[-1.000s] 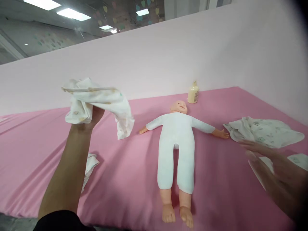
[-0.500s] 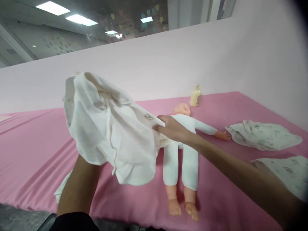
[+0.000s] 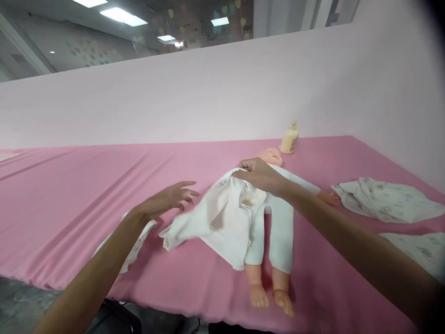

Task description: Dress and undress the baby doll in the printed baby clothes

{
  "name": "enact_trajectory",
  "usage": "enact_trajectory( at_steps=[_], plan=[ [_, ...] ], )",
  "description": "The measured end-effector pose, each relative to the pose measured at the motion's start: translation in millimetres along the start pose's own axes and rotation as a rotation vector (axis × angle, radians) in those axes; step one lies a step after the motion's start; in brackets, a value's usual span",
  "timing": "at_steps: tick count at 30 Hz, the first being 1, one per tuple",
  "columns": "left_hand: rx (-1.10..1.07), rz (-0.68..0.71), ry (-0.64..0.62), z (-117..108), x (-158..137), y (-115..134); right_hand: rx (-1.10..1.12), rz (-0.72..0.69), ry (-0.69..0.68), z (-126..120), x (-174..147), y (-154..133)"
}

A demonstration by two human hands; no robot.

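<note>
The right hand (image 3: pixel 255 175) pinches a white cloth baby garment (image 3: pixel 225 227), partly hiding the white-suited plastic doll (image 3: pixel 282 232). The left hand (image 3: pixel 170 198), fingers apart, hovers near a crumpled white cloth (image 3: pixel 138 248). A pale-yellow pump bottle (image 3: pixel 289 140) stands behind on the pink-draped bench (image 3: pixel 83 199).

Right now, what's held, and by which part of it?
Right hand holds the white garment by its upper edge; left hand is open, holding nothing.
</note>
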State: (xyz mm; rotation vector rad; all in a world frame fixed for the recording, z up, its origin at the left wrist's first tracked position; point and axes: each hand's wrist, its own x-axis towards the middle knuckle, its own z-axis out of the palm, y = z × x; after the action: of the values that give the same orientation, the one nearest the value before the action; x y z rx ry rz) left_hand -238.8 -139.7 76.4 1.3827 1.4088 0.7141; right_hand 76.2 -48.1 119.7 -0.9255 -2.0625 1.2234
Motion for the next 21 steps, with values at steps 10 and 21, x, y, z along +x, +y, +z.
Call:
enact_trajectory(
  at_steps=[10,21],
  plan=[
    [0.742,0.176,0.320,124,-38,-6,-0.439,-0.139,0.089,26,-37,-20],
    [0.883,0.324,0.502,63,-75,1,-0.753,-0.110,0.181,5,-64,-54]
  ],
)
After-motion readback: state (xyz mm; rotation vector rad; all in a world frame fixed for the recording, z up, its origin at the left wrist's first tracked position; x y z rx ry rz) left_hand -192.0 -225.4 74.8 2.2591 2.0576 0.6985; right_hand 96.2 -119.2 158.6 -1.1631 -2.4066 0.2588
